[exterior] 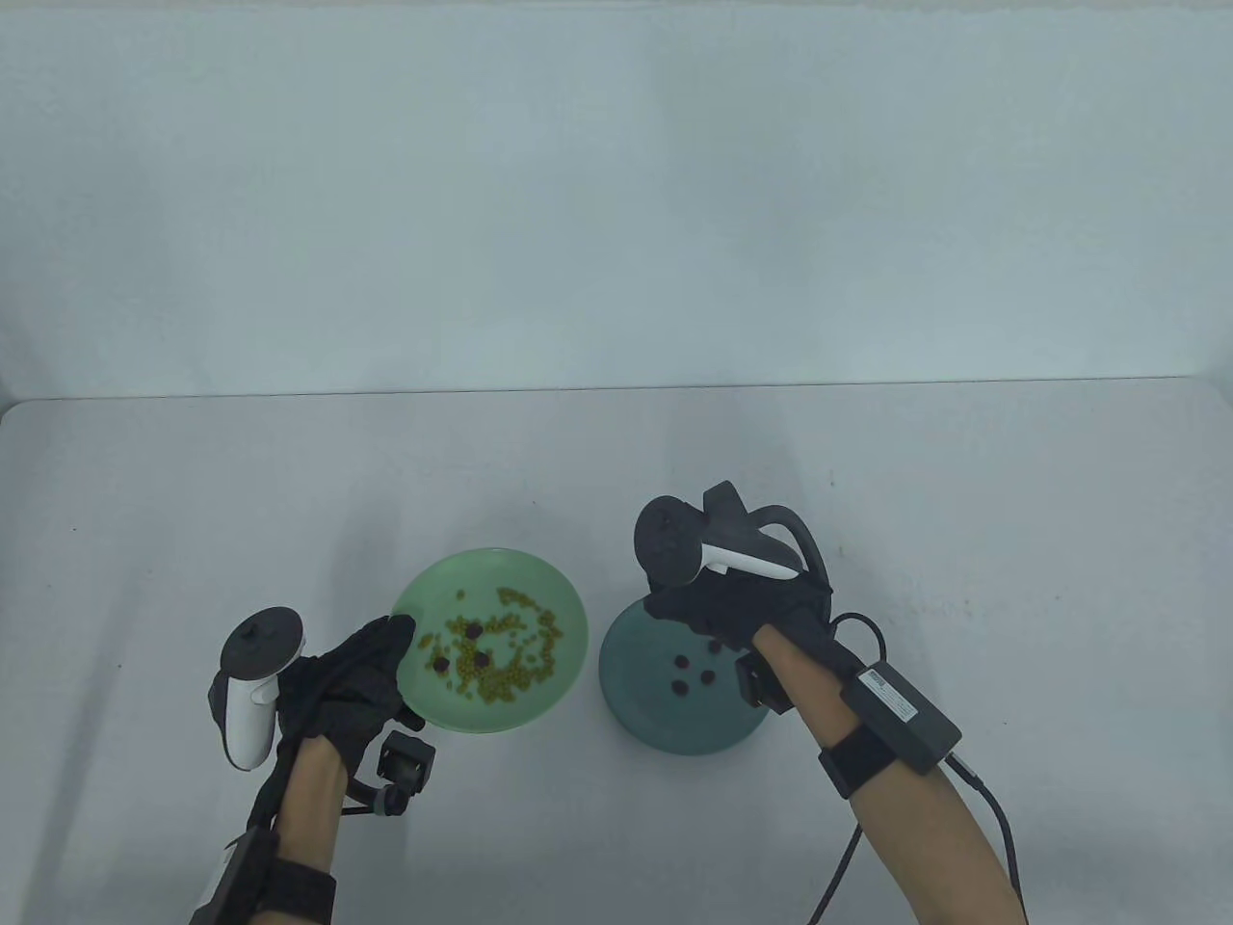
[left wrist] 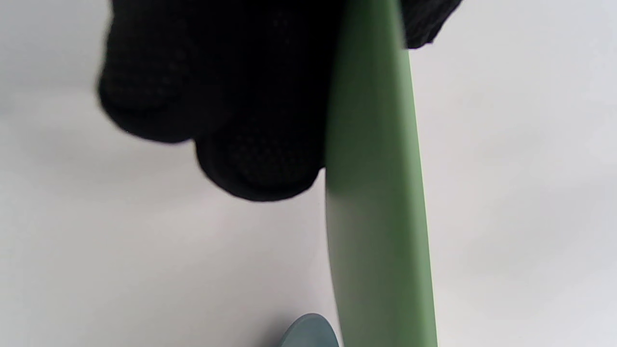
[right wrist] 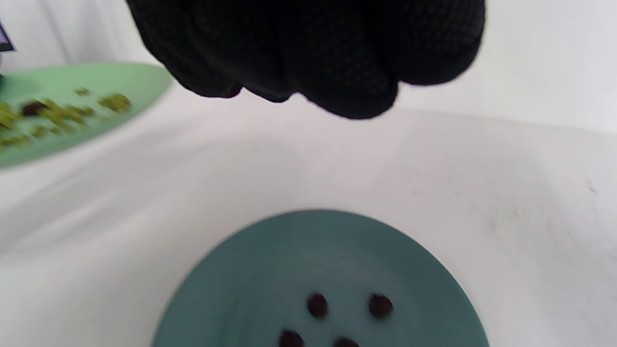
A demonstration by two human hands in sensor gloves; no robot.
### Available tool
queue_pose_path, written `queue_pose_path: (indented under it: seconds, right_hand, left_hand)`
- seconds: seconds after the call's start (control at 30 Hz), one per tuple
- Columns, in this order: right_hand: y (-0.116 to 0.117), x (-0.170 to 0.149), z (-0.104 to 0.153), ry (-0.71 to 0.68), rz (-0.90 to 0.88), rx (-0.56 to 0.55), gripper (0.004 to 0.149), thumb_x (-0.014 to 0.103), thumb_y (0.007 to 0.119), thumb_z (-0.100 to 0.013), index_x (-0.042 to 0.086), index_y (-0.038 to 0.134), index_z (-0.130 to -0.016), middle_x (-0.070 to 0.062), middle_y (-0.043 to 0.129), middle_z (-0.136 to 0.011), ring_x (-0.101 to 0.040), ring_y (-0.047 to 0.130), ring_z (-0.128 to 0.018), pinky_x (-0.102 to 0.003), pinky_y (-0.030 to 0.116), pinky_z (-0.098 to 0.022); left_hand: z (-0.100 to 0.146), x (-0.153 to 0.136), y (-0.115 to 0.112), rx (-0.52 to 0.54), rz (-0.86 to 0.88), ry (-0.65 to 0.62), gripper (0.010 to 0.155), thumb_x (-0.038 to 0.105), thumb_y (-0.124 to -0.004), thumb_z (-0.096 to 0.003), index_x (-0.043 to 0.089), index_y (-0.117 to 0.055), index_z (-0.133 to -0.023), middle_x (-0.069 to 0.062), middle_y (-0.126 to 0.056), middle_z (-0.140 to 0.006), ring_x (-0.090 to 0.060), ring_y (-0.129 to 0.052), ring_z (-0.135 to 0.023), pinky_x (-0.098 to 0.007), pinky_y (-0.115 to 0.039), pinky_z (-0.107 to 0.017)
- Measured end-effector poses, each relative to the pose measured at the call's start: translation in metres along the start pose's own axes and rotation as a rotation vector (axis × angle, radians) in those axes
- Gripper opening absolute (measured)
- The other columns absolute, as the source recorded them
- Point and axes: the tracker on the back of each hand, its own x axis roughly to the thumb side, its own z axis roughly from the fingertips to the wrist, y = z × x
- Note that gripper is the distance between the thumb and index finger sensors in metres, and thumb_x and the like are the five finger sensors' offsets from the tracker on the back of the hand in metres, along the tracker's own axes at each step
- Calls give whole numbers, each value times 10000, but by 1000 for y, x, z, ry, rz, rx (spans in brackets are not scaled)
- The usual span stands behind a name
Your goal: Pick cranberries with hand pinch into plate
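White and plain, the surface [exterior: 616,462] holds two plates side by side near the front. From the table view, the light green plate [exterior: 549,588] has many small yellow-green bits [exterior: 511,665] and a few dark cranberries [exterior: 473,629] mixed in. The left hand [exterior: 352,674] holds this plate by its left rim. Just beside it, the teal plate [exterior: 626,713] has dark cranberries on it too. The right hand [exterior: 742,607] hovers over the far side of the teal plate, fingers curled down.

Seen from the left wrist, black gloved fingers [left wrist: 250,144] press against the green plate's edge, so this grip is closed on the rim. A bit of the teal plate peeks in at the bottom.

Seen from the right wrist, the fingers [right wrist: 337,62] are bunched tight together above the teal plate. A tiny dark red bit [right wrist: 233,91] shows at the fingertips; I cannot tell if it is a cranberry. Four cranberries lie on the plate below.
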Motion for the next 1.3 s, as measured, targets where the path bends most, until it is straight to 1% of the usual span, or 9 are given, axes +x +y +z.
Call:
queue_pose_path:
  seconds: [0.23, 0.43, 0.7, 1.03, 1.1, 1.17, 1.3]
  right_hand:
    - [39, -21, -21, 86, -28, 86, 501, 454, 808, -512, 123, 838, -888, 125, 922, -439, -64, 976, -354, -292, 874, -338]
    - [60, -29, -35, 147, -23, 134, 501, 453, 807, -512, 124, 838, -888, 124, 922, -440, -63, 976, -355, -292, 873, -339]
    - [82, -38, -47, 209, -10, 175, 498, 452, 806, -513, 125, 840, -888, 123, 922, -441, -66, 975, -355, -293, 872, -339]
    - [90, -37, -53, 233, 19, 201, 494, 452, 802, -516, 127, 843, -885, 123, 920, -441, -66, 973, -356, -293, 872, -338]
    - [89, -37, -53, 243, 29, 185, 463, 449, 798, -520, 151, 852, -870, 125, 920, -439, -65, 974, -353, -292, 872, -335]
    - [87, -37, -53, 246, 28, 171, 496, 455, 796, -519, 143, 834, -903, 127, 920, -443, -65, 974, -357, -292, 872, -337]
    - [75, -36, -49, 240, 22, 143, 497, 455, 794, -520, 142, 829, -905, 127, 919, -445, -66, 974, -357, -292, 871, -337]
  left_hand:
    - [0, 0, 1, 1, 7, -5, 472, 347, -606, -620, 10, -737, -925, -140, -964, -669, -251, -1080, -348, -313, -933, -270]
    - [1, 0, 2, 2, 8, -5, 473, 347, -607, -620, 9, -738, -924, -140, -965, -668, -251, -1080, -349, -314, -932, -270]
    - [1, 0, 2, 0, 4, -5, 471, 347, -607, -620, 12, -734, -926, -140, -965, -668, -251, -1080, -348, -314, -933, -269]
    - [0, 0, 1, -1, 4, -5, 472, 346, -607, -620, 10, -739, -924, -140, -965, -668, -251, -1080, -348, -313, -933, -270]
    - [0, 0, 1, -2, 5, -5, 472, 347, -607, -620, 11, -737, -925, -140, -965, -667, -251, -1080, -347, -314, -933, -269]
    - [0, 0, 1, -2, 5, -5, 473, 346, -607, -620, 7, -739, -924, -141, -964, -669, -252, -1080, -348, -314, -933, -270]
    - [0, 0, 1, -2, 4, -4, 472, 346, -608, -620, 10, -736, -925, -140, -965, -667, -251, -1080, -347, -314, -933, -269]
